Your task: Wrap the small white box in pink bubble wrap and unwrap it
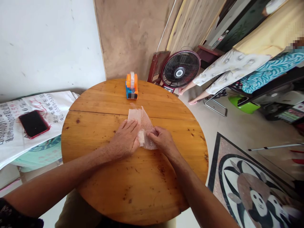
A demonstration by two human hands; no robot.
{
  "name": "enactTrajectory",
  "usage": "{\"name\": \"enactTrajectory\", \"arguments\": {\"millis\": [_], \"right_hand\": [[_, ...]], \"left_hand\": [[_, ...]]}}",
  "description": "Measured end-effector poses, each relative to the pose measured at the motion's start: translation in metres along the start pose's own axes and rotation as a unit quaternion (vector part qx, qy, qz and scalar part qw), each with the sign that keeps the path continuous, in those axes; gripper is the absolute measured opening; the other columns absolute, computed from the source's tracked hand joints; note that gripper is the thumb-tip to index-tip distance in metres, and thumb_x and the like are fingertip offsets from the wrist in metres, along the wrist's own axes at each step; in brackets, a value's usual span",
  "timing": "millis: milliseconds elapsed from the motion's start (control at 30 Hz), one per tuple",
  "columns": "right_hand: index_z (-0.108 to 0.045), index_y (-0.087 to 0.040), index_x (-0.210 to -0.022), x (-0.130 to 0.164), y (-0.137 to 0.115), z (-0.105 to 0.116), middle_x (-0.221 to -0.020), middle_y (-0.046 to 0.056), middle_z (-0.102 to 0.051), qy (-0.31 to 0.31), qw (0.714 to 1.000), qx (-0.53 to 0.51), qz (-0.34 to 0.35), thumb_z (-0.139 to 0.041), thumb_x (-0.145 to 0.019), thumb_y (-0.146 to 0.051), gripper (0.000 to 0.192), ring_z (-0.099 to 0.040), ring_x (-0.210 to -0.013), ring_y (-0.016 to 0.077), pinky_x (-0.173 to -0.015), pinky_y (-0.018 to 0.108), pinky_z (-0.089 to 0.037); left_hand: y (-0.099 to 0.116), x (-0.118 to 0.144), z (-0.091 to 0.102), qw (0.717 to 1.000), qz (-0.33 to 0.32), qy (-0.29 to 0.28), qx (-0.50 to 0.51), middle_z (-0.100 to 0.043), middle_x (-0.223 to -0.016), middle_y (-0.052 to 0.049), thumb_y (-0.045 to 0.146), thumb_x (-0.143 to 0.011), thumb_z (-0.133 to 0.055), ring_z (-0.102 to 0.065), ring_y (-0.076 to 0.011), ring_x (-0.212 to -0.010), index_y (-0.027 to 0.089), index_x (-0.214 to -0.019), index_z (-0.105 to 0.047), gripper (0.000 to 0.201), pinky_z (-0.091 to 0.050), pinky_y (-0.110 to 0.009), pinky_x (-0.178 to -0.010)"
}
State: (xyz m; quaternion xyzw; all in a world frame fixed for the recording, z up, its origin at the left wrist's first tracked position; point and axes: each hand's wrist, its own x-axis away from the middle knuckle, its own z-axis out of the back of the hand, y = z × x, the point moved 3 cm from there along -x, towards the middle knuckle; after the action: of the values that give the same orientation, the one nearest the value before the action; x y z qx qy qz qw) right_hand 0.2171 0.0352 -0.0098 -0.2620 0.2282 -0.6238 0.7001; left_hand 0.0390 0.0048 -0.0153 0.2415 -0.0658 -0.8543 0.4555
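Your hands meet on the wrap sheet [142, 123] at mid-table [133, 186], the tape dispenser [131, 86] behind it, the phone [34, 123] off left, the fan [180, 70] behind right.

A single head-worn camera is looking forward and steeply down, sitting close above the round wooden surface [133, 177]. The wide lens is bending the room, perhaps exaggerating distances: a fan [180, 71] at one o'clock, floor at three.
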Motion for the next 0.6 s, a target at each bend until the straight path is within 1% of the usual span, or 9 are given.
{"name": "enactTrajectory", "arguments": {"millis": [100,167,233,300,400,500,600], "right_hand": [[-0.048,-0.021,-0.06,-0.002,-0.009,0.0,-0.059,-0.001,-0.052,0.006,0.999,0.041,-0.012,-0.055,-0.072,-0.03,0.017,-0.044,-0.056,0.0128,-0.053,0.025,-0.03],[-0.048,-0.021,-0.061,-0.003,-0.016,0.001,-0.059,-0.001,-0.054,0.016,0.998,0.067,-0.008,-0.056,-0.07,-0.026,0.013,-0.045,-0.056,0.0133,-0.054,0.026,-0.03],[-0.048,-0.021,-0.061,-0.004,-0.022,0.001,-0.058,-0.001,-0.053,0.023,0.998,0.064,0.001,-0.055,-0.069,-0.023,0.011,-0.044,-0.055,0.013,-0.053,0.025,-0.03],[-0.048,-0.021,-0.062,-0.005,-0.024,0.001,-0.057,-0.002,-0.052,0.019,1.0,0.021,0.001,-0.055,-0.068,-0.023,0.009,-0.044,-0.055,0.0126,-0.052,0.024,-0.031],[-0.05,-0.021,-0.067,-0.006,-0.021,-0.001,-0.057,-0.003,-0.052,-0.004,0.996,-0.082,-0.025,-0.056,-0.069,-0.029,0.01,-0.044,-0.052,0.0119,-0.049,0.023,-0.033],[-0.051,-0.021,-0.071,-0.005,-0.019,-0.005,-0.057,-0.004,-0.053,-0.029,0.981,-0.182,-0.057,-0.06,-0.069,-0.037,0.018,-0.044,-0.049,0.0109,-0.047,0.023,-0.034],[-0.053,-0.021,-0.076,-0.003,-0.023,-0.007,-0.061,-0.004,-0.057,-0.039,0.965,-0.252,-0.063,-0.065,-0.068,-0.043,0.027,-0.047,-0.049,0.0108,-0.048,0.023,-0.038]], "left_hand": [[0.001,-0.001,0.0,1.0,0.002,-0.002,-0.006,-0.053,-0.142,-0.022,0.021,-0.085,-0.04,-0.045,-0.0327,-0.137,0.003,-0.134,-0.052,0.054,-0.029,-0.051,-0.117],[0.001,-0.001,0.0,1.0,0.005,-0.006,-0.009,-0.052,-0.143,-0.023,0.021,-0.085,-0.04,-0.045,-0.0332,-0.137,0.001,-0.135,-0.051,0.054,-0.028,-0.052,-0.117],[0.001,-0.001,0.0,1.0,0.006,-0.005,-0.005,-0.051,-0.145,-0.023,0.02,-0.085,-0.04,-0.044,-0.0332,-0.138,0.002,-0.135,-0.051,0.054,-0.028,-0.053,-0.117],[0.002,-0.001,0.0,1.0,0.008,-0.003,-0.001,-0.051,-0.144,-0.023,0.019,-0.085,-0.04,-0.043,-0.0325,-0.138,0.003,-0.135,-0.051,0.054,-0.028,-0.053,-0.116],[0.003,-0.001,0.001,1.0,0.014,-0.002,-0.005,-0.053,-0.143,-0.023,0.019,-0.084,-0.041,-0.044,-0.032,-0.137,0.004,-0.135,-0.05,0.054,-0.029,-0.051,-0.116],[0.004,-0.002,0.001,1.0,0.021,-0.005,-0.012,-0.053,-0.142,-0.021,0.02,-0.084,-0.042,-0.044,-0.0315,-0.137,0.005,-0.135,-0.05,0.054,-0.028,-0.05,-0.117],[0.003,-0.002,0.001,1.0,0.018,-0.012,-0.007,-0.053,-0.142,-0.022,0.02,-0.084,-0.042,-0.045,-0.0321,-0.137,0.005,-0.132,-0.053,0.052,-0.028,-0.051,-0.117]]}}
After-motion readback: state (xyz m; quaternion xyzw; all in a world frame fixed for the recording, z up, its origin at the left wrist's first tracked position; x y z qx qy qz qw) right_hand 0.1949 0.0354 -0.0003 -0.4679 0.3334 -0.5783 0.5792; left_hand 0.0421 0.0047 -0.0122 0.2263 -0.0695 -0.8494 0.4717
